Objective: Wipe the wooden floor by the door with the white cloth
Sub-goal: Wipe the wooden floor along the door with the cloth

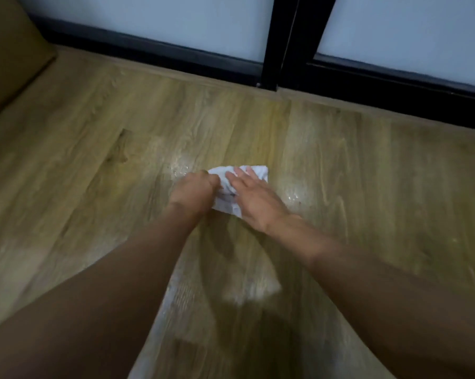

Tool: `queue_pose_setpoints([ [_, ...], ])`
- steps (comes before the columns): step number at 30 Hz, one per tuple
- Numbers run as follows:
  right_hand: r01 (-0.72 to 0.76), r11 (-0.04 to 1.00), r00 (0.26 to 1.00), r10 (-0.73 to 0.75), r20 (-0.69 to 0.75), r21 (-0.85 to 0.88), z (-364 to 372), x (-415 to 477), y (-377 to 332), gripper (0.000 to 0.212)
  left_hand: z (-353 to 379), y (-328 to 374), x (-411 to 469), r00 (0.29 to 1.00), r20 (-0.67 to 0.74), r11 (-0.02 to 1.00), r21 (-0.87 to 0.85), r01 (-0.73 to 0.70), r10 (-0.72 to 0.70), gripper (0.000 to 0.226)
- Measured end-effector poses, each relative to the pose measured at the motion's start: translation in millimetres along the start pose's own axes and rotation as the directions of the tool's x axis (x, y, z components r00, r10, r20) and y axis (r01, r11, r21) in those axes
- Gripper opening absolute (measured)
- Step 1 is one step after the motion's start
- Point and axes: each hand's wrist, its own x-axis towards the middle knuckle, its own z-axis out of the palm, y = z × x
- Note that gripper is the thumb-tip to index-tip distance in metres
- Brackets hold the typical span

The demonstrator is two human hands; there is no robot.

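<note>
A crumpled white cloth (225, 203) lies on the wooden floor (354, 165) in the middle of the view. My left hand (194, 191) is curled around the cloth's left edge, gripping it. My right hand (254, 198) lies flat on top of the cloth with fingers spread, pressing it down. Most of the cloth is hidden under both hands. Wet, shiny streaks show on the floor (180, 165) just left of and beyond the cloth. The black-framed glass door (272, 42) runs along the far side.
The door's black bottom rail (395, 86) borders the floor at the back. A brown cardboard-like panel (9, 50) stands at the far left. More wet sheen (292, 196) lies right of the cloth.
</note>
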Motion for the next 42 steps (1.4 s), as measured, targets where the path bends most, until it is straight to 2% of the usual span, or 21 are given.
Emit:
queue_pose_setpoints([
  [3,0.062,0.996,0.991,-0.054,-0.123,0.061,15.9,-5.1,-24.3,0.070,11.6,-25.1,-10.6,0.997,-0.061,0.999,-0.020,0.048,-0.049,0.027],
  [6,0.095,0.979,0.985,-0.067,-0.156,0.179,30.7,-47.7,-25.6,0.055,26.1,-10.4,-42.0,0.997,-0.067,0.999,0.022,-0.030,0.032,0.034],
  [9,0.098,0.984,0.979,-0.068,-0.194,0.149,27.6,-62.6,-9.2,0.048,38.2,-9.8,-51.9,0.990,-0.068,0.992,-0.002,-0.125,0.124,0.039],
  [11,0.080,0.984,0.972,-0.042,-0.231,0.158,17.5,-34.7,-11.1,0.048,41.3,-27.8,-33.5,0.992,-0.083,0.994,-0.041,-0.097,0.093,0.038],
  [12,0.064,0.986,0.973,-0.029,-0.229,0.151,13.0,-12.1,-18.3,0.051,42.4,-39.0,-19.0,0.994,-0.103,0.993,-0.102,-0.052,0.041,0.036],
  [14,0.040,0.993,0.978,-0.015,-0.210,0.114,9.0,34.7,-38.7,0.058,40.5,-64.6,9.7,0.986,-0.142,0.939,-0.342,0.032,-0.085,0.031],
  [16,-0.006,0.996,0.979,0.025,-0.203,0.093,14.5,61.9,-60.0,0.063,35.8,-82.7,20.5,0.976,-0.177,0.877,-0.480,0.027,-0.127,0.026],
  [18,0.018,0.996,0.980,0.001,-0.200,0.091,23.3,58.5,-72.8,0.065,36.6,-88.3,5.8,0.971,-0.226,0.913,-0.406,-0.022,-0.077,0.027],
  [20,0.089,0.990,0.982,-0.069,-0.174,0.112,30.6,30.2,-75.6,0.062,50.7,-88.5,-22.6,0.950,-0.310,0.972,-0.206,-0.113,0.045,0.043],
  [22,0.171,0.978,0.972,-0.148,-0.180,0.122,36.1,-4.1,-66.8,0.052,71.6,-84.7,-48.5,0.903,-0.375,0.966,-0.066,-0.249,0.207,0.047],
  [24,0.216,0.973,0.968,-0.202,-0.149,0.081,39.3,-26.8,-54.5,0.045,90.1,-84.1,-55.2,0.872,-0.380,0.943,-0.001,-0.334,0.308,0.044],
  [27,0.199,0.980,0.972,-0.197,-0.126,0.004,28.6,-7.6,-41.0,0.045,84.7,-91.3,-36.4,0.926,-0.258,0.943,-0.116,-0.311,0.274,0.044],
  [30,0.093,0.995,0.978,-0.098,-0.182,-0.036,25.7,54.0,-60.0,0.053,64.7,-116.3,7.5,0.980,-0.172,0.973,-0.186,-0.135,0.103,0.040],
  [32,0.005,1.000,0.987,-0.005,-0.161,0.001,28.8,89.1,-93.3,0.060,44.4,-130.7,23.3,0.981,-0.193,0.980,-0.191,-0.062,0.024,0.035],
  [34,-0.042,0.999,0.990,0.045,-0.134,0.023,34.8,98.7,-124.1,0.061,34.4,-136.7,14.7,0.977,-0.213,0.983,-0.180,-0.047,0.008,0.032],
  [37,0.137,0.990,0.974,-0.142,-0.179,-0.036,44.1,60.5,-127.3,0.058,56.7,-141.7,-33.1,0.952,-0.298,0.981,-0.154,-0.120,0.070,0.041],
  [39,0.239,0.971,0.955,-0.234,-0.184,0.008,49.5,23.5,-110.9,0.047,73.0,-134.8,-71.1,0.960,-0.241,0.976,-0.128,-0.178,0.144,0.044],
  [41,0.256,0.963,0.955,-0.237,-0.175,0.090,46.0,8.2,-93.7,0.044,77.4,-125.1,-82.8,0.944,-0.280,0.970,-0.114,-0.216,0.178,0.047],
  [42,0.224,0.965,0.960,-0.196,-0.198,0.133,42.8,14.7,-92.2,0.043,71.4,-123.9,-78.1,0.950,-0.275,0.973,-0.131,-0.191,0.150,0.048],
])
